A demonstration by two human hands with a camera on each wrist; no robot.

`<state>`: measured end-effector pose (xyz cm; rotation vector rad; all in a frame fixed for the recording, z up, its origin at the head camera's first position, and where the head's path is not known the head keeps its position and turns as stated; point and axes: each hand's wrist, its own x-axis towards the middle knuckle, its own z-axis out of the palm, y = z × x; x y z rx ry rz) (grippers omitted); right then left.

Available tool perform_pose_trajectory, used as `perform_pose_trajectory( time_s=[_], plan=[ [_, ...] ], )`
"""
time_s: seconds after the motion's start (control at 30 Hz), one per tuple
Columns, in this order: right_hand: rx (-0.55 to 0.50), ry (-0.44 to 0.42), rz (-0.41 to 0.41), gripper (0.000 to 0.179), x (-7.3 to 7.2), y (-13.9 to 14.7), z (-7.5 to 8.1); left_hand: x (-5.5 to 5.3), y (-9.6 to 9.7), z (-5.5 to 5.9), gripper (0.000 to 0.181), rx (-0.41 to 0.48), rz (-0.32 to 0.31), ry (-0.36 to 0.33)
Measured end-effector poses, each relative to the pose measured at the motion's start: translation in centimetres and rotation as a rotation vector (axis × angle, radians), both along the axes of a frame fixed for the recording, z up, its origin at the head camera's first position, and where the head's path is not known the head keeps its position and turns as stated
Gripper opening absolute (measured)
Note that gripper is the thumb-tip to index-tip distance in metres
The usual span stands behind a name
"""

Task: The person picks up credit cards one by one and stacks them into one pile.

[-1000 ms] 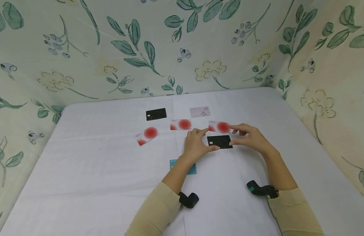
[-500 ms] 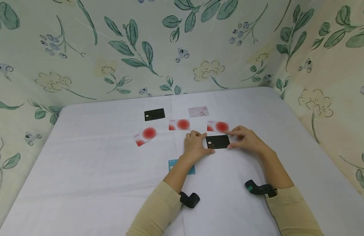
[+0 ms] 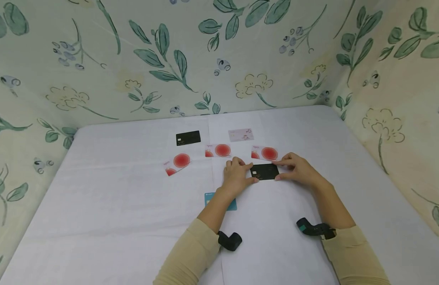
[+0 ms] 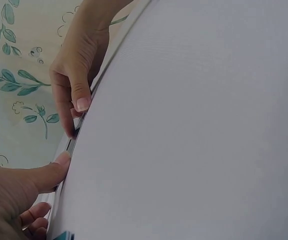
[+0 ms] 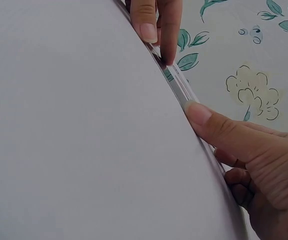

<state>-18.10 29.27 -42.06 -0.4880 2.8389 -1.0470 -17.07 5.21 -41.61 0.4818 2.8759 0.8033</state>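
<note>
A black VIP card (image 3: 264,171) lies flat on the white-covered table, between my two hands. At its left end my left hand (image 3: 235,174) has the thumb on the lower corner and the index finger on the upper one. My right hand (image 3: 297,169) pinches the right end the same way, thumb below and index finger above. Just behind lies a card with a red circle (image 3: 264,152), close to the right fingertip. Seen edge-on in the left wrist view are my left hand's thumb (image 4: 54,172) and my right hand (image 4: 79,75) over the thin card.
Two more red-circle cards (image 3: 218,150) lie to the left. Farther back are another black card (image 3: 188,138) and a pale pink card (image 3: 241,135). A blue card (image 3: 232,205) is partly hidden under my left forearm. Floral cloth (image 3: 212,59) hangs behind the table.
My right index finger has come off the red-circle card onto the black card's upper corner. My left thumb has slid left to that card's edge, uncovering the VIP lettering.
</note>
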Motion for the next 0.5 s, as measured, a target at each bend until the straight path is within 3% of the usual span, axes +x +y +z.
perform_pose_trajectory(
  time_s=[0.5],
  plan=[
    [-0.03,-0.012,-0.027,0.055,0.36,-0.19,0.02,-0.05,0.25,-0.13,0.057,0.079,0.024,-0.008]
  ],
)
